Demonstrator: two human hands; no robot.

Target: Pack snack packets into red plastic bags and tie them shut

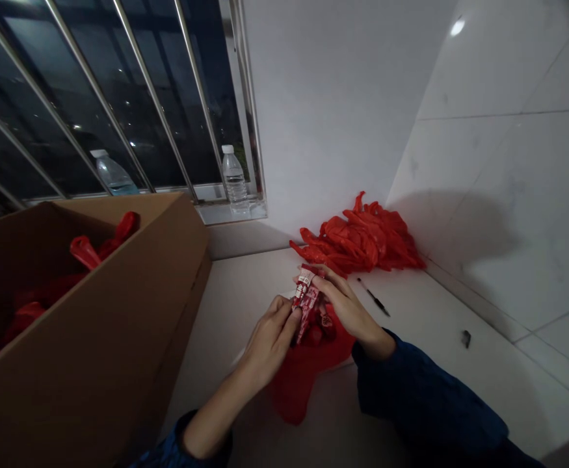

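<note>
Both of my hands are together over the white tabletop (235, 292), closed around small red-and-white printed packets (305, 286). My left hand (272, 335) pinches the lower left side with its thumb on top. My right hand (345, 302) wraps the upper right side, some of its fingers hidden behind the packets. Their exact number and contents cannot be made out. Beneath the hands a red plastic bag (296, 380) is spread out, one flap hanging over the table's front edge. More printed pieces show on it below my right hand.
A heap of red plastic bags (362, 237) lies against the wall. To its front right are a pen (374, 298) and a small dark object (466, 338). At left stands a cardboard box (93, 325) holding red bags. Two water bottles (235, 182) stand by the barred window.
</note>
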